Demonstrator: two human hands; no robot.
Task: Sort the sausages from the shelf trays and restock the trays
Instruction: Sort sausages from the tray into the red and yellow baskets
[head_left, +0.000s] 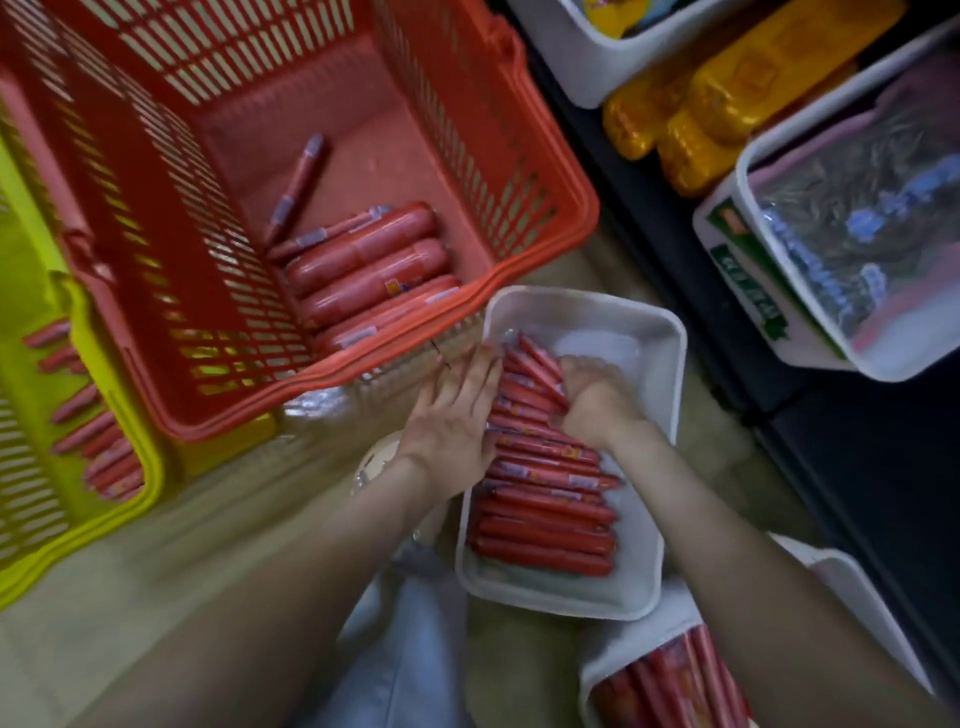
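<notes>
Sausages lie stacked crosswise in the white tray, squared between the left hand, flat-fingered against their ends, and the right hand, seemingly curled round a few through the blur, probably to keep the rows tidy.

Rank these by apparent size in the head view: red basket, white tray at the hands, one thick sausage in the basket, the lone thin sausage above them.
1. red basket
2. white tray
3. thick sausage
4. thin sausage, similar in length but clearly slimmer
</notes>
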